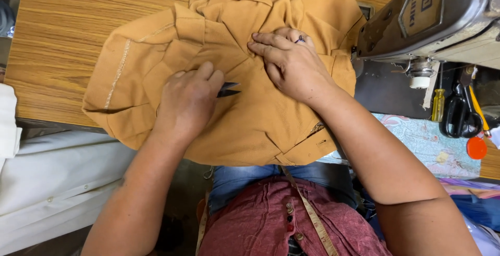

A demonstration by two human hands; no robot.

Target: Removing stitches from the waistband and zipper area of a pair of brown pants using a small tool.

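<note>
Closely set: left hand [187,102] fingers curled around small dark snips [227,89], blades poking out toward 3 o'clock. Right hand [289,63] fingers spread flat, pressing mustard-brown garment [250,126] just beyond the blades. Garment lies bunched mid-desk, near hem drooping over the desk [62,32] edge at 6 o'clock onto the lap. Bare wood open from 9 to 11 o'clock. Sewing machine [432,16] crowds 2 o'clock, touching the cloth's far side. Black scissors [458,115] at 3 o'clock, well apart. White cloth [52,183] at 8 o'clock below the edge.

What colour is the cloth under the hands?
The cloth is mustard yellow-brown, plain, seen in the head view.
</note>
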